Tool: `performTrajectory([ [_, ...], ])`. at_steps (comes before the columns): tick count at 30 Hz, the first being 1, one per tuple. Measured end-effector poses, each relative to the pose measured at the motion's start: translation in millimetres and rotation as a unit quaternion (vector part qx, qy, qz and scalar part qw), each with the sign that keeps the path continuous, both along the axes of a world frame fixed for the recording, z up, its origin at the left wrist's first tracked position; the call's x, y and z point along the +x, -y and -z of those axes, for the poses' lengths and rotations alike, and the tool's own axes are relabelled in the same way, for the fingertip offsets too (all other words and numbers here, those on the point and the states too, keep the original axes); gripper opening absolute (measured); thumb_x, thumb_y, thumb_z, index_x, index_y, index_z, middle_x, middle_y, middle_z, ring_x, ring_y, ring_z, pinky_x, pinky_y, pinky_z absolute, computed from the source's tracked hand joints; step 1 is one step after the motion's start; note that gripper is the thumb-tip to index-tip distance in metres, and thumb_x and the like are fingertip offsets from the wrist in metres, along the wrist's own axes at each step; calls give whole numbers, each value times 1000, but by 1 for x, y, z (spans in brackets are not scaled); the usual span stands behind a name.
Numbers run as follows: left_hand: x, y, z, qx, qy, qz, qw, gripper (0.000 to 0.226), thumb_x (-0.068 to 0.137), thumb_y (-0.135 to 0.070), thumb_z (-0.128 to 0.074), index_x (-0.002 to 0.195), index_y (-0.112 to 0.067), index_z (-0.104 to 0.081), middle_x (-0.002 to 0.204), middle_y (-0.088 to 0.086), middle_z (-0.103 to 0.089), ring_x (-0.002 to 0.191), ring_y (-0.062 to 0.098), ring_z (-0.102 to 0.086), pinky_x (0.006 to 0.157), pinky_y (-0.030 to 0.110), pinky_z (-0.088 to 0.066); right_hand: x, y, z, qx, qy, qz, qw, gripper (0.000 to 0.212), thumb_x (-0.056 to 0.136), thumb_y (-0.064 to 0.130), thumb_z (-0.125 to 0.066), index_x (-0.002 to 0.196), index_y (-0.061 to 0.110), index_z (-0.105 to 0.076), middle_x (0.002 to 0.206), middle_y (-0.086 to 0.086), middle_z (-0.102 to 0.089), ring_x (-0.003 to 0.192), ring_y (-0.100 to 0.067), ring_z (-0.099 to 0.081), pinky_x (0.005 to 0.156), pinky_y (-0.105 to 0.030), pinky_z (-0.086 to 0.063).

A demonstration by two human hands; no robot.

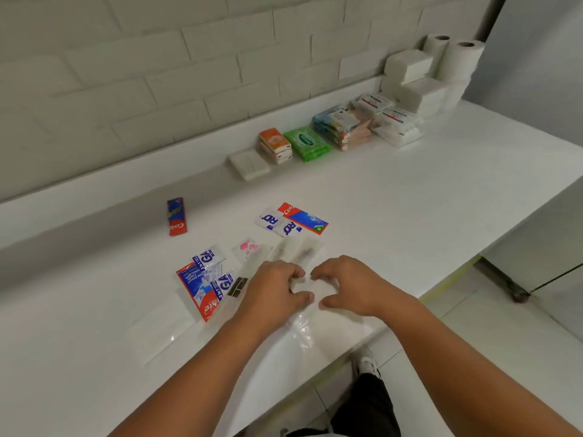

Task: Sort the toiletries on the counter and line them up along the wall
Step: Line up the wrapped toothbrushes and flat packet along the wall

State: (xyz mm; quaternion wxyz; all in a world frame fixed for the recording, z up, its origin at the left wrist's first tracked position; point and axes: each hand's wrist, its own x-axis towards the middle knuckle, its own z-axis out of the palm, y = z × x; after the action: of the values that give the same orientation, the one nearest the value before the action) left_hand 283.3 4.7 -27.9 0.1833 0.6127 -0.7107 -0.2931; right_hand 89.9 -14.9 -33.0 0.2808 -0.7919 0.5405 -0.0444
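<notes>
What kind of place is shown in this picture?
Probably a bathroom or a hotel supply room, though I cannot be sure: white brick-pattern wall tiles, a glossy white counter, and white toilet paper rolls standing in the corner.

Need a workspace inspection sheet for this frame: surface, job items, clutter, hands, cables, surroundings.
Surface: white counter, glossy.
Job's things: sorted row along the wall, from toilet rolls through white tissue packs, green pack and orange boxes; unsorted toothpaste boxes and sachets lie mid-counter.
Clutter: flat clear bag lies front left.
Grippers: left hand and right hand both curl on a clear packet.
Cables: nothing seen.
Surroundings: white brick wall behind; tiled floor and a shoe below the counter edge.
</notes>
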Motion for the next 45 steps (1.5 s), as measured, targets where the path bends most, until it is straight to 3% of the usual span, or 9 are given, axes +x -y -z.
performTrajectory([
  [5,-5,-11,10,-14,156,72,985,67,71,-57,-79,127,-26,-59,113,-7,-61,107,16,-45,94,33,-43,-5,-4,10,-14,-48,-20,999,64,76,44,-77,134,31,-53,127,5,-54,113,-17,-45,94,-30,-40],
  [7,-8,-9,7,-7,162,75,984,67,74,-56,-79,131,-27,-57,117,-6,-62,112,18,-46,98,34,-41,-7,-2,10,-7,-50,-16,999,59,78,44,-75,131,29,-56,122,4,-57,112,-17,-47,91,-30,-40],
  [12,-12,4,-5,6,125,44,991,36,80,-38,-79,114,-30,-70,99,-3,-57,107,20,-55,93,31,-46,-9,3,6,-13,-22,1,1000,30,86,34,-69,113,23,-66,108,3,-62,100,-17,-55,86,-30,-44],
  [17,-6,31,-23,30,86,20,996,22,80,-43,-78,100,-36,-72,98,-2,-54,96,18,-54,85,29,-44,-17,19,-6,2,37,9,999,19,92,30,-63,107,21,-69,100,7,-64,89,-12,-53,79,-26,-41],
  [24,13,75,-54,57,-110,-33,992,15,78,-32,-84,75,-27,-71,78,-3,-68,69,11,-60,68,30,-50,-10,52,-22,59,179,72,979,6,90,25,-67,89,24,-73,82,12,-66,74,-5,-59,65,-18,-42],
  [30,25,107,-68,5,-289,-175,941,15,84,-21,-79,98,-23,-75,89,4,-72,82,14,-65,81,33,-57,8,97,-28,100,302,168,933,20,90,21,-67,71,17,-69,58,8,-51,51,-6,-44,55,-20,-36],
  [34,32,123,-55,-9,-295,-239,925,30,85,-21,-79,113,-19,-69,80,-9,-67,72,4,-63,78,21,-53,30,128,-37,117,426,218,870,13,92,13,-65,82,11,-73,50,12,-55,47,-6,-49,56,-23,-45],
  [38,31,133,-39,-10,-266,-254,930,10,88,-23,-76,98,-19,-75,79,-3,-75,73,13,-70,74,35,-57,57,154,-46,129,487,222,835,11,92,8,-64,84,7,-72,51,9,-60,46,-6,-52,54,-22,-45],
  [45,42,176,-34,-38,-262,-326,908,10,89,-22,-75,81,-26,-71,72,1,-74,64,17,-66,73,38,-58,85,198,-41,102,467,230,848,16,93,17,-64,84,8,-73,56,2,-62,48,-7,-52,53,-24,-47],
])
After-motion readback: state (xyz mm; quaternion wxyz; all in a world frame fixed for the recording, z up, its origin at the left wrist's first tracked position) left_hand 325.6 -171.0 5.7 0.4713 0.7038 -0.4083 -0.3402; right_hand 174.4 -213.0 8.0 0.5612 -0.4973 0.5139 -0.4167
